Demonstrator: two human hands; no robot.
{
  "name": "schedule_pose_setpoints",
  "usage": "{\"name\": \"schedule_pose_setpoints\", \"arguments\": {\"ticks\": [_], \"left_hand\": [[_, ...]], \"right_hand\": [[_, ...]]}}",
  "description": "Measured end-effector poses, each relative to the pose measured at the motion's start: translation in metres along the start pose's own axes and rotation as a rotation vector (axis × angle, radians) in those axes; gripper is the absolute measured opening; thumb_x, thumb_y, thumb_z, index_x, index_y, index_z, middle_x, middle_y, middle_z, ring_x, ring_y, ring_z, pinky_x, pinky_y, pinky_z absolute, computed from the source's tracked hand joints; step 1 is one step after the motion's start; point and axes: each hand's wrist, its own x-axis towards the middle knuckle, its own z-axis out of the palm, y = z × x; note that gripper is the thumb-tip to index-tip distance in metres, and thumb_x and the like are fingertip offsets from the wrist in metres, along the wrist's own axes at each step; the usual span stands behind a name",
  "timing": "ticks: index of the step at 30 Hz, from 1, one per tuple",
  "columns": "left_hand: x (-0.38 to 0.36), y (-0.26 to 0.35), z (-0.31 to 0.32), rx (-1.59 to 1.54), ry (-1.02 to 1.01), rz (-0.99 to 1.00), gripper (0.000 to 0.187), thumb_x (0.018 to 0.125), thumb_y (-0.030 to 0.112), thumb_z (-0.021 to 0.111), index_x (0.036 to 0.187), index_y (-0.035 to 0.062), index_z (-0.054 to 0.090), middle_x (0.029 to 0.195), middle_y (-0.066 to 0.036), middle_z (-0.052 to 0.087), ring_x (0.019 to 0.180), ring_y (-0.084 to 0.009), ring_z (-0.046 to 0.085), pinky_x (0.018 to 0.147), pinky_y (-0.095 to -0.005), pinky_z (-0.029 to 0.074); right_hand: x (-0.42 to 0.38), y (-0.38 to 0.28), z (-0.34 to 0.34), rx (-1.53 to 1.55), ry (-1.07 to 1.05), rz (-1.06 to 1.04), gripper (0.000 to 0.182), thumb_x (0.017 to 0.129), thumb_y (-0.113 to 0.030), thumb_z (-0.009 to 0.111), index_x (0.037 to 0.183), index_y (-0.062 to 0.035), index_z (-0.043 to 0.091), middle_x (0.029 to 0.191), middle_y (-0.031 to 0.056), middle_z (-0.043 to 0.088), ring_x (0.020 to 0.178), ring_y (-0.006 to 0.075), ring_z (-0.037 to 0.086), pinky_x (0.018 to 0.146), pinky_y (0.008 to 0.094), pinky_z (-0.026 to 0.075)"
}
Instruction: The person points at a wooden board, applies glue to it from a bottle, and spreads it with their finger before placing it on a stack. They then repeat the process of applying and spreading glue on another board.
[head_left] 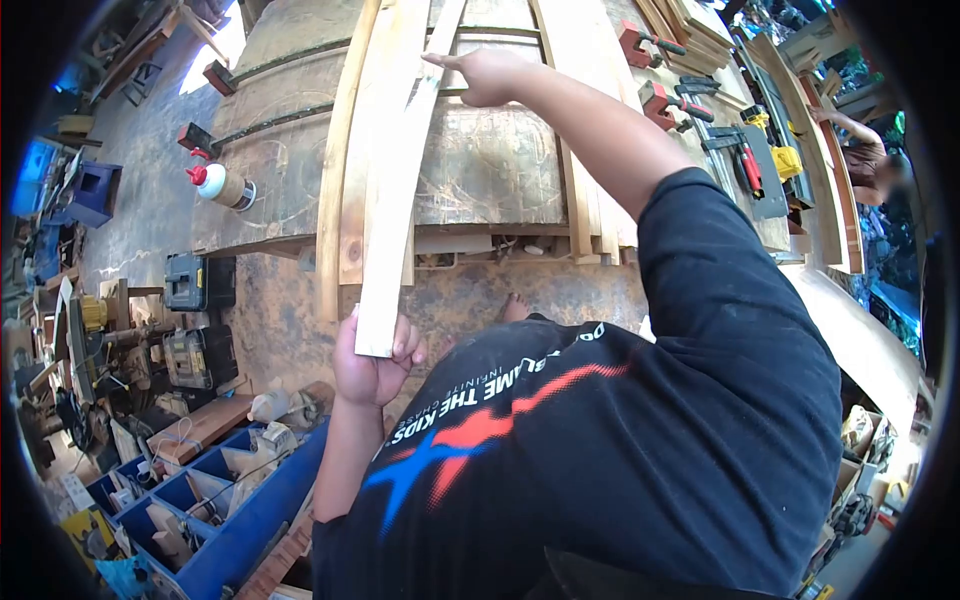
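A long pale wooden board (392, 230) slants from the workbench toward my body, its near end past the bench edge. My left hand (375, 360) is wrapped round that near end from below, with fingertips showing at the right side. Farther along the board, my right hand (490, 76) has its index finger stretched out to the left over the wood, near or touching its surface. Nothing shows in that hand; its other fingers look curled and are partly hidden. Another wider board (352, 245) lies beneath and to the left of the held one.
The workbench (490, 170) carries a glue bottle (222, 186) at its left, more boards (590, 190) at the right and red clamps (660, 105). A blue compartment bin (250, 500) of offcuts stands lower left, near tool cases (200, 355). Another person (868, 165) is at the far right.
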Motion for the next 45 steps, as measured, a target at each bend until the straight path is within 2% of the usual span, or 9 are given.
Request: {"name": "schedule_pose_setpoints", "arguments": {"ticks": [3, 4, 14, 17, 21, 25, 28, 36, 45], "left_hand": [[0.0, 0.003, 0.004, -0.027, 0.007, 0.038, 0.048, 0.109, 0.042, 0.025, 0.106, 0.0085, 0.06, 0.067, -0.003, 0.045, 0.063, -0.0166, 0.04, 0.066, -0.0353, 0.042], [0.002, 0.002, 0.005, -0.02, -0.009, 0.051, 0.049, 0.109, 0.043, 0.025, 0.107, 0.0084, 0.06, 0.067, -0.003, 0.045, 0.063, -0.0166, 0.04, 0.066, -0.0354, 0.042], [0.002, -0.015, 0.011, -0.036, 0.015, 0.081, 0.05, 0.108, 0.041, 0.025, 0.114, 0.0065, 0.061, 0.067, -0.004, 0.047, 0.064, -0.0179, 0.043, 0.069, -0.0375, 0.042], [0.003, -0.023, 0.012, -0.058, 0.025, 0.082, 0.05, 0.108, 0.04, 0.025, 0.114, 0.0059, 0.061, 0.067, -0.005, 0.048, 0.064, -0.0185, 0.043, 0.07, -0.0381, 0.043], [0.004, -0.027, 0.01, -0.051, 0.007, 0.093, 0.05, 0.108, 0.04, 0.025, 0.115, 0.0055, 0.061, 0.067, -0.005, 0.048, 0.064, -0.0187, 0.043, 0.069, -0.0382, 0.042], [0.003, -0.025, 0.015, -0.027, 0.057, 0.1, 0.05, 0.108, 0.04, 0.026, 0.116, 0.0052, 0.061, 0.066, -0.005, 0.047, 0.063, -0.0188, 0.042, 0.069, -0.0382, 0.042], [0.004, -0.027, 0.016, -0.028, 0.062, 0.091, 0.051, 0.108, 0.042, 0.027, 0.116, 0.0052, 0.061, 0.065, -0.005, 0.047, 0.063, -0.0188, 0.042, 0.068, -0.0381, 0.042], [0.007, -0.023, 0.025, -0.021, 0.075, 0.138, 0.051, 0.107, 0.043, 0.027, 0.116, 0.0063, 0.062, 0.063, -0.004, 0.046, 0.061, -0.0187, 0.042, 0.067, -0.0377, 0.042], [0.012, -0.036, 0.018, -0.064, 0.059, 0.122, 0.051, 0.107, 0.045, 0.028, 0.115, 0.0076, 0.063, 0.062, -0.004, 0.045, 0.061, -0.0187, 0.039, 0.066, -0.0376, 0.039]], "right_hand": [[-0.014, -0.014, 0.01, 0.168, 0.096, -0.095, 0.097, 0.081, -0.006, 0.059, 0.167, -0.0143, 0.016, 0.118, 0.0277, 0.069, 0.084, 0.0291, 0.07, 0.08, 0.0422, 0.059], [-0.023, -0.018, 0.006, 0.146, -0.032, -0.092, 0.094, 0.08, -0.005, 0.057, 0.165, -0.0025, 0.016, 0.124, 0.0287, 0.068, 0.107, 0.0349, 0.069, 0.095, 0.0422, 0.057], [0.017, 0.022, 0.027, 0.215, -0.121, -0.189, 0.088, 0.081, -0.006, 0.056, 0.164, -0.0084, 0.027, 0.141, 0.0255, 0.061, 0.114, 0.0299, 0.068, 0.101, 0.0395, 0.055], [-0.041, -0.007, 0.004, 0.245, -0.202, -0.554, 0.095, 0.078, -0.006, 0.058, 0.165, -0.0055, 0.02, 0.139, 0.0295, 0.06, 0.111, 0.0332, 0.068, 0.104, 0.0451, 0.053], [-0.025, 0.005, -0.005, 0.238, -0.209, -0.144, 0.098, 0.078, -0.005, 0.058, 0.166, -0.0084, 0.016, 0.126, 0.0298, 0.066, 0.109, 0.0346, 0.068, 0.104, 0.045, 0.053], [-0.01, 0.003, 0.021, 0.254, -0.091, -0.481, 0.091, 0.078, -0.001, 0.056, 0.164, -0.0106, 0.028, 0.148, 0.0241, 0.055, 0.131, 0.0323, 0.059, 0.116, 0.0421, 0.045], [-0.022, -0.004, -0.01, 0.268, -0.242, -0.382, 0.09, 0.076, 0.001, 0.056, 0.162, -0.014, 0.034, 0.156, 0.0188, 0.049, 0.141, 0.0311, 0.051, 0.122, 0.0427, 0.039], [-0.007, 0.024, 0.001, -0.007, -0.124, -0.398, 0.104, 0.075, 0.005, 0.053, 0.166, -0.0303, 0.02, 0.126, 0.0201, 0.07, 0.093, 0.0291, 0.069, 0.094, 0.0397, 0.058], [0.012, 0.028, 0.004, -0.207, -0.033, -0.417, 0.1, 0.078, 0.003, 0.055, 0.165, -0.0342, 0.024, 0.109, 0.0134, 0.074, 0.078, 0.0223, 0.07, 0.069, 0.0349, 0.057]]}}
